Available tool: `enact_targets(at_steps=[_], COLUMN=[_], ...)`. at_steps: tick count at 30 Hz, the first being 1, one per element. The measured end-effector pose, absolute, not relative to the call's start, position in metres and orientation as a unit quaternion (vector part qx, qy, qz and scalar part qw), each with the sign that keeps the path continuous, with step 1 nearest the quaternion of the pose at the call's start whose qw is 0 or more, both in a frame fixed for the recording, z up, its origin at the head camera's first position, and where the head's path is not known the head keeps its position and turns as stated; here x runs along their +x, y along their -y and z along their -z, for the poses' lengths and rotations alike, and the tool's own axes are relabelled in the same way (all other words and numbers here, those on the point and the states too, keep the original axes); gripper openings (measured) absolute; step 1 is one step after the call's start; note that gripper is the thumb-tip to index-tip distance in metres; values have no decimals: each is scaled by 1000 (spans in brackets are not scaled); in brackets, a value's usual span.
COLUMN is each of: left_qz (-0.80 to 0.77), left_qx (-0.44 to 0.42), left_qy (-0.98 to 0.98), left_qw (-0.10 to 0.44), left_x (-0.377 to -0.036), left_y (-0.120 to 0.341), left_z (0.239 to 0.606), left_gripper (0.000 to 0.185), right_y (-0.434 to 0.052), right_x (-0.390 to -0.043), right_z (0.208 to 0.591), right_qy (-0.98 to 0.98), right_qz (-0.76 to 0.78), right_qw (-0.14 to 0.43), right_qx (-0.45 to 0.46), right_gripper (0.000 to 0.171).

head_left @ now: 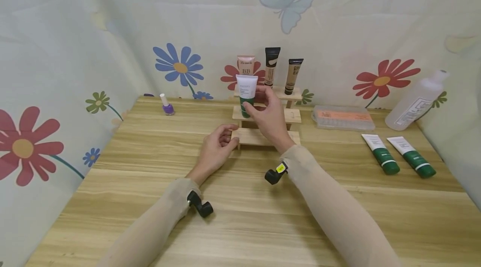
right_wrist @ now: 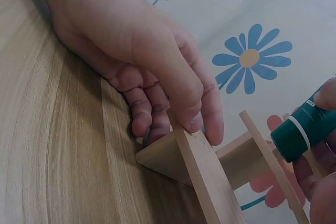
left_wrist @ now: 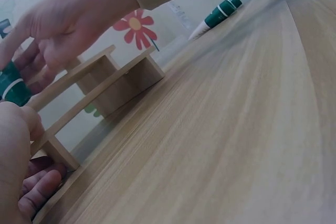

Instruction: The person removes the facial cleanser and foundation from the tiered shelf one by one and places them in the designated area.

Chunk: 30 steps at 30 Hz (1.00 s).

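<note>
Gripping a white tube with a green cap cap-down, the right hand holds it upright over the left end of the middle step of the wooden stepped rack; the fingers curl round the lower part of the tube, and whether the cap touches the step cannot be told. The left hand rests on the table at the left end of the rack's lowest step, thumb and forefinger laid against the end of the board and the other fingers loosely curled beneath, holding nothing else. Three more tubes, a pink one marked BB, a black-topped one and a tan one, stand upright on the top step. Two matching green-capped tubes lie flat on the table well to the right. Behind them sit a clear flat box and a leaning white bottle. A purple nail-polish bottle stands at the far left.
</note>
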<state>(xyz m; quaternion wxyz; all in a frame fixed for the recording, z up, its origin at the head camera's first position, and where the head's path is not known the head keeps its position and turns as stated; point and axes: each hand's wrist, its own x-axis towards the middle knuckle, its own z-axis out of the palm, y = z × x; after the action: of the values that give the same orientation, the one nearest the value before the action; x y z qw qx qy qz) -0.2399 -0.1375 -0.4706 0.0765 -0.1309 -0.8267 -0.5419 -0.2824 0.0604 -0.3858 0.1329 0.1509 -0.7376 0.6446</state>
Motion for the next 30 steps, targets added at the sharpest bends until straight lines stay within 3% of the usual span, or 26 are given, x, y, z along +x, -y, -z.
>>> enact_targets(at_steps=[13, 30], left_qz=[545, 542], left_qx=[-134, -130], left_qy=[824, 827], left_qw=[77, 74], left_x=[-239, -239], left_y=[136, 137], left_z=[469, 469], left_gripper=[31, 32], right_y=[-88, -176], right_x=[-272, -244], right_z=[375, 372], right_qy=[730, 732], right_qz=[-640, -633], right_qw=[183, 230], right_qx=[155, 106], right_gripper=[45, 42])
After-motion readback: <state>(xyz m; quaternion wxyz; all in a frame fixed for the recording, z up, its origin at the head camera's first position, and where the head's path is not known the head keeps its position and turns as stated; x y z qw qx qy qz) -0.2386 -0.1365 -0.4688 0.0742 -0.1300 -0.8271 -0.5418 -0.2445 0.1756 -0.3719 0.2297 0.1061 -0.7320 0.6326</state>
